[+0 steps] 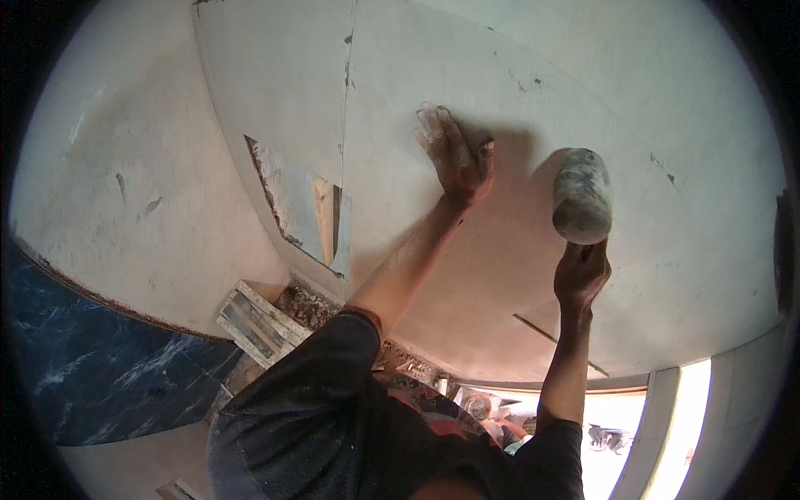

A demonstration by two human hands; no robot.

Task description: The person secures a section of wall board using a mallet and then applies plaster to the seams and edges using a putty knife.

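My left hand (457, 160) lies with its fingers spread against a large pale wall tile (400, 75). Its arm reaches up and across from the lower left. To its right, my right hand (582, 275) is closed round the handle of a mallet (582, 196). The mallet's thick, rounded head is grey and smeared white, and it is close to the tile face; whether it touches cannot be made out. Most of the handle is hidden by my fist. A vertical seam (346, 100) runs down the tiled surface left of my left hand.
An angular cut-out (292, 204) in the wall shows a wooden strip. Below it stand a pale slatted wooden frame (260, 323) and rubble (307, 305). Dark blue marbled panels (117, 367) line the lower left. Near a bright opening (618, 417) at lower right, another person (478, 407) is partly visible.
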